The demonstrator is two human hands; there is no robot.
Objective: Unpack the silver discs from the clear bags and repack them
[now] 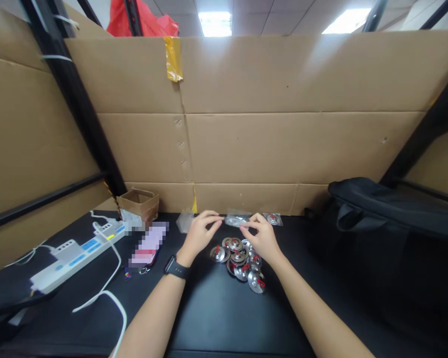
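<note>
A pile of round silver metal discs with red parts [239,257] lies on the black table between my forearms. My left hand [203,231], with a dark watch on the wrist, is just above and left of the pile, thumb and fingertips close together at the end of a clear plastic bag [236,220]. My right hand [261,236] is at the bag's other end, its thumb and fingers also pinched close. What exactly each fingertip holds is too small to make out. Behind my right hand lies a small clear bag with a disc inside [272,219].
A white power strip [78,258] with cables, a phone [149,246] and a small open cardboard box [139,201] are on the left. Clear plastic [185,221] lies behind my left hand. A black bag [388,248] fills the right side. Cardboard walls [246,149] stand behind.
</note>
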